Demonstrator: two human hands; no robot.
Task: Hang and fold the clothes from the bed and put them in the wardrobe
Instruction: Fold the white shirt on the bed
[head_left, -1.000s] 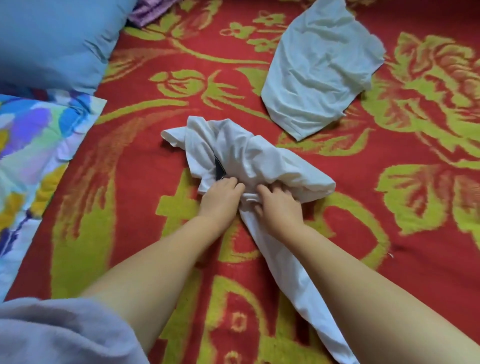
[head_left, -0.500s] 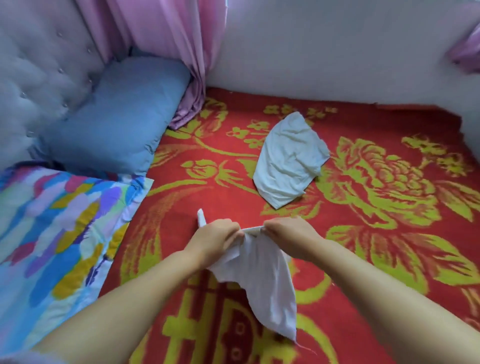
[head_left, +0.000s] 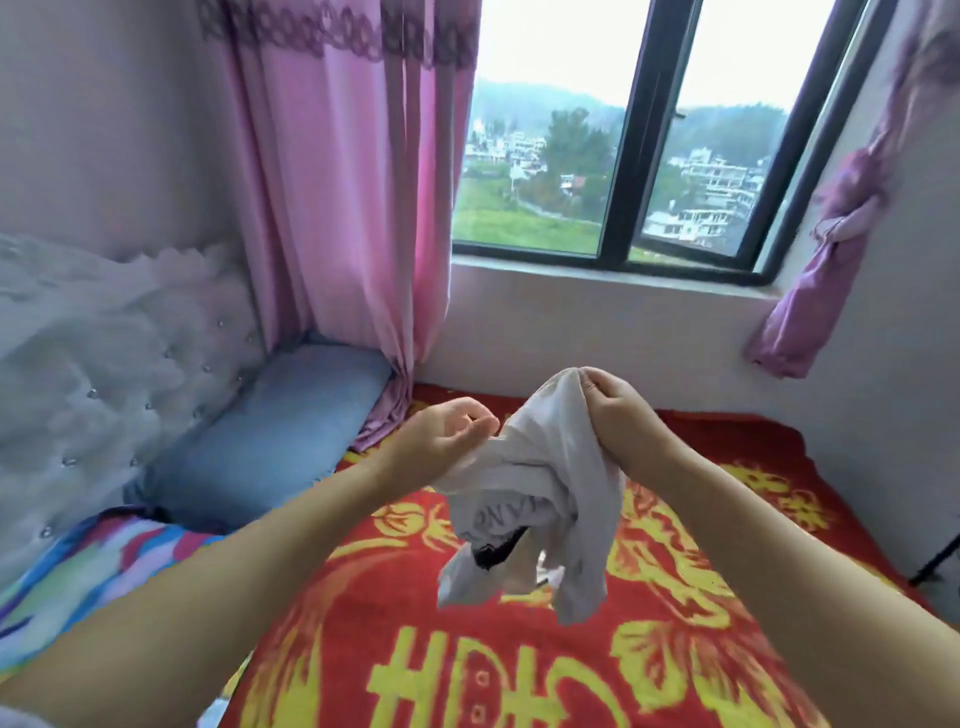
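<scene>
Hanging in the air above the blanket (head_left: 519, 675), the shirt (head_left: 540, 499) is dangling from both hands, w/ its top edge bunched up at the fingers and the rest drooping down between the forearms. Right hand (head_left: 618, 415) is sitting highest, fingers curled tight and pinching the top fold of the cloth, which is draping over that hand's left side. Left hand (head_left: 441, 441) is holding lower & to the left, fingers curled in, thumb and fingertips nipping a corner of the shirt's edge. Shirt is looking white, crumpled and twisted, w/ dark lettering showing on one fold and a black patch peeking out lower down; can't read the text. Blanket is lying red w/ yellow flower pattern under it all. Farther back, a blue pillow (head_left: 270, 431) is leaning by the padded headboard (head_left: 104, 353), pink curtain (head_left: 343, 208) is hanging beside the window (head_left: 623, 156).
</scene>
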